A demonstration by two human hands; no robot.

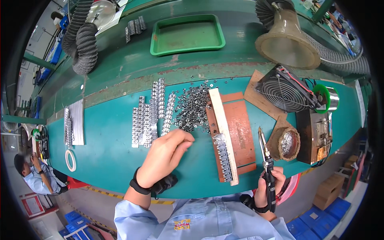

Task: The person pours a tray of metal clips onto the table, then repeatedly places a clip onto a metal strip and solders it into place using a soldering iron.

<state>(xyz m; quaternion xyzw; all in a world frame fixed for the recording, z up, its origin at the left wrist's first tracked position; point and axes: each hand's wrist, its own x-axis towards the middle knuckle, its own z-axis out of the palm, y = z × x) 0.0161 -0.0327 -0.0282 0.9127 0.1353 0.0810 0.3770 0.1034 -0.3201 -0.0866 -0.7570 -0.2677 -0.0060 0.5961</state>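
Workbench topped in green (pixel 108 156) spans my remote view, a brick-red jig board (pixel 241 132) right of centre. Left of the board, the left hand (pixel 162 158) bends its fingers close together, whether pinching anything I cannot tell; right of it, the right hand (pixel 261 192) grips a soldering iron (pixel 269 170), tip upward. Small dark components (pixel 225 158) line the board's left side, and loose metal bits (pixel 193 106) lie just beyond the left hand.
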